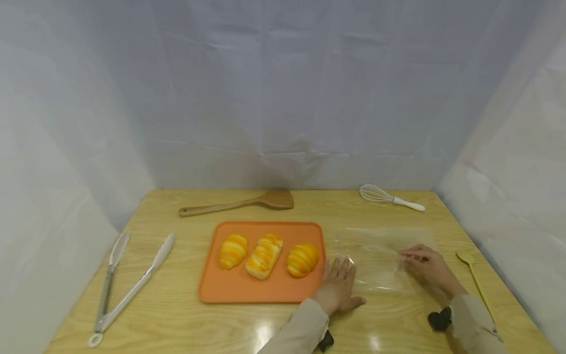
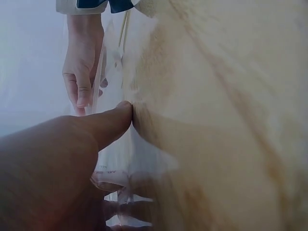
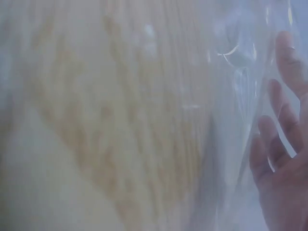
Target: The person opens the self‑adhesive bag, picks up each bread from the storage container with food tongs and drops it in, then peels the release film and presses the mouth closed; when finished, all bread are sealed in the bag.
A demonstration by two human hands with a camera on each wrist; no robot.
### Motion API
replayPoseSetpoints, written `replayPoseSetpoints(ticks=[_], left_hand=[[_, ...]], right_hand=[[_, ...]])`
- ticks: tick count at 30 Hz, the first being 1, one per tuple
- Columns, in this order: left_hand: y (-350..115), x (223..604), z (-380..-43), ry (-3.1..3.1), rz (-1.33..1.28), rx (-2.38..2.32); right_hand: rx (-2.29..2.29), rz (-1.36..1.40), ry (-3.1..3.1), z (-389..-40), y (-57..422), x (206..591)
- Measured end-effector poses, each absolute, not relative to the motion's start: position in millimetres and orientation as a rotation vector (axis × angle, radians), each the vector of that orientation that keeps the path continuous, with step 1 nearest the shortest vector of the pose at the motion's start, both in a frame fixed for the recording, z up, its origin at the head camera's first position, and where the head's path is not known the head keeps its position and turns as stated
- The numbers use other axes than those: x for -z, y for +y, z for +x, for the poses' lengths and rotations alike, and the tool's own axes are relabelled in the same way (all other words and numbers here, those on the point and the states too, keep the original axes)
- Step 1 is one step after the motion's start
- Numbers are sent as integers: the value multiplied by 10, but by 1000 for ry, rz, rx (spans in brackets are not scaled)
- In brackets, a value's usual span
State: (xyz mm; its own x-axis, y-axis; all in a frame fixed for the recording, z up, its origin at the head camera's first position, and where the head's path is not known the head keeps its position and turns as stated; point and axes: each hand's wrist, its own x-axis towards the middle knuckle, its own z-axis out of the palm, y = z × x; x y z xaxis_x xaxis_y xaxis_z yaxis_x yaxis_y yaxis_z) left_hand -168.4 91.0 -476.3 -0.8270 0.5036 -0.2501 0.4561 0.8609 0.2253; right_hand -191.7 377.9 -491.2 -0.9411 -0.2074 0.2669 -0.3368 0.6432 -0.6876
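Note:
A clear plastic bag [image 1: 376,246] lies on the table to the right of the orange tray. My left hand [image 1: 337,291] is spread palm down between the tray and the bag, its fingers straight and pressing on the bag's left edge. At the bag's right part, my right hand [image 1: 429,269] pinches the film between thumb and fingers. In the right wrist view, the loose film [image 3: 238,91] rises in folds beside the fingers. The left wrist view shows my left thumb [image 2: 108,126] close up, with the right hand [image 2: 83,72] beyond it.
The orange tray [image 1: 261,294] holds two croissant-shaped breads [image 1: 233,251] and a loaf-shaped bread [image 1: 264,256]. Open metal tongs [image 1: 132,291] lie at the left, a wooden spatula [image 1: 239,203] and a whisk [image 1: 391,197] at the back, a greenish-yellow spoon [image 1: 477,282] at the right.

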Motion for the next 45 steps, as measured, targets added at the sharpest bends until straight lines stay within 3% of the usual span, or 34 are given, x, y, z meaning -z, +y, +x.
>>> replayPoseSetpoints(ticks=[7,14,27,45], left_hand=[[913,4767,-1710,2709,703,-269],[915,4787,-1708,2726,704,-258],[906,4754,-1700,2721,702,-236],[885,4784,-1716,2716,699,-360]], right_hand=[[-1138,464,-2696,-1886,3785,4903],[-965,667,-2819,-2020,3804,4887],[-1022,612,-2995,-2146,3812,4910],[-1269,503,-2550,-1918,3890,5021]])
